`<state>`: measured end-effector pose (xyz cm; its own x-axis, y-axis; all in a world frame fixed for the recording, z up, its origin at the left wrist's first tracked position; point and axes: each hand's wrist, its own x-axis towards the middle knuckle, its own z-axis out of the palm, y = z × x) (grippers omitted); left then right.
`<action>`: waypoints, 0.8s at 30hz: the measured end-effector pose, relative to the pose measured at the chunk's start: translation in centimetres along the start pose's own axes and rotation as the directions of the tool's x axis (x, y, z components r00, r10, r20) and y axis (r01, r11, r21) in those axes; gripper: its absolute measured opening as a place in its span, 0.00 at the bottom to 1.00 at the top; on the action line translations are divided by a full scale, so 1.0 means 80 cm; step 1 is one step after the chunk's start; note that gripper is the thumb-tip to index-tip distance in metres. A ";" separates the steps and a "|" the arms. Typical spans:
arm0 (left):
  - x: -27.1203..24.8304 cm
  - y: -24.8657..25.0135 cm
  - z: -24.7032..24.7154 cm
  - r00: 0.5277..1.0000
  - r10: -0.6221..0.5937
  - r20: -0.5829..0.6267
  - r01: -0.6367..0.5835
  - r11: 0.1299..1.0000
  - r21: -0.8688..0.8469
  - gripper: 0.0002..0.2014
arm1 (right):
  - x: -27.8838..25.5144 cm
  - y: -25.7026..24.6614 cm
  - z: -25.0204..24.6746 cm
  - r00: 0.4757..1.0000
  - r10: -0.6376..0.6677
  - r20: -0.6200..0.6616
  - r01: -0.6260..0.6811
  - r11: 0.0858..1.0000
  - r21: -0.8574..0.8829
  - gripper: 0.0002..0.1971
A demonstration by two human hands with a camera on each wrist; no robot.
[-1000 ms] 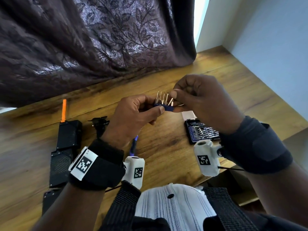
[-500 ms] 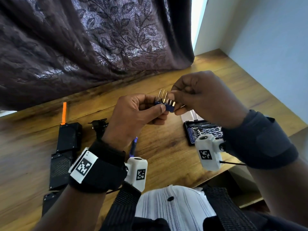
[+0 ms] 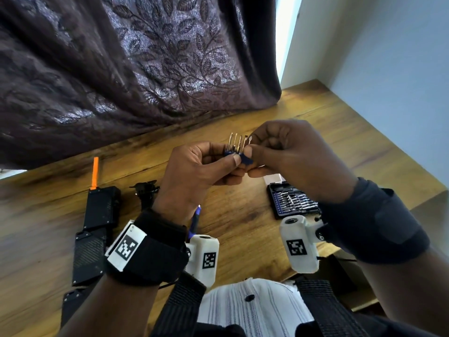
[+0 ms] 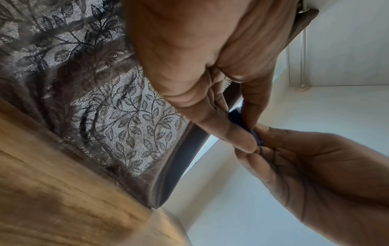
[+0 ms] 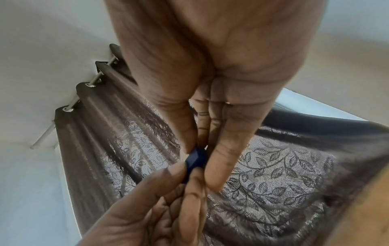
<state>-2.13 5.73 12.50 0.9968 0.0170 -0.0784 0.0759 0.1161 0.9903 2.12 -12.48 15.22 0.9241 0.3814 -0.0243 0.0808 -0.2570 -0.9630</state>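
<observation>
A small blue bit holder [image 3: 239, 155] with several metal bits standing up in it is held above the wooden table [image 3: 243, 239]. My left hand [image 3: 230, 164] grips its left part between thumb and curled fingers. My right hand [image 3: 250, 156] pinches its right end, beside the outermost bit. In the left wrist view only a sliver of the blue holder [image 4: 238, 118] shows between the left hand's thumb and fingers, with the right hand [image 4: 258, 138] meeting it from the right. In the right wrist view the blue holder [image 5: 195, 159] sits between both hands' fingertips. The bits are hidden in both wrist views.
An open black case of bits [image 3: 294, 200] lies on the table under my right hand. Black device parts [image 3: 102, 210] with an orange rod [image 3: 95, 171] lie at the left, near a small black piece [image 3: 145, 188] and a blue-handled tool [image 3: 195, 220]. A dark leaf-patterned curtain [image 3: 121, 69] hangs behind.
Both hands keep hold of the holder. It tilted half a second ago and now stands more upright, and the right fingertips have shifted along its right end.
</observation>
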 end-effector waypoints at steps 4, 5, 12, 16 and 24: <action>0.001 -0.001 0.005 1.000 0.019 -0.013 -0.019 1.000 -0.011 0.06 | 0.000 -0.005 -0.006 1.000 0.017 -0.027 -0.015 0.998 0.065 0.04; 0.002 -0.002 0.007 0.999 0.027 -0.019 -0.027 1.000 -0.011 0.06 | 0.000 -0.006 -0.007 0.999 0.026 -0.029 -0.024 0.997 0.076 0.04; 0.001 -0.006 0.012 0.999 0.013 -0.035 -0.014 1.000 -0.018 0.05 | -0.001 0.003 -0.007 0.996 0.092 -0.013 -0.089 0.987 0.137 0.06; 0.012 -0.008 0.014 1.000 -0.018 0.015 0.018 1.000 -0.007 0.06 | -0.009 0.014 -0.017 0.995 0.101 0.007 -0.100 0.973 0.209 0.10; 0.042 -0.039 0.056 0.988 -0.097 0.121 0.096 0.995 0.015 0.07 | -0.028 0.049 -0.055 0.985 0.127 -0.116 -0.121 0.991 0.059 0.06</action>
<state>1.08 0.96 9.64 0.9804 -0.1148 -0.1600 0.1719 0.1024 0.9798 2.01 -18.29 12.65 0.9639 0.2399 -0.1151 -0.0536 -0.2487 -0.9671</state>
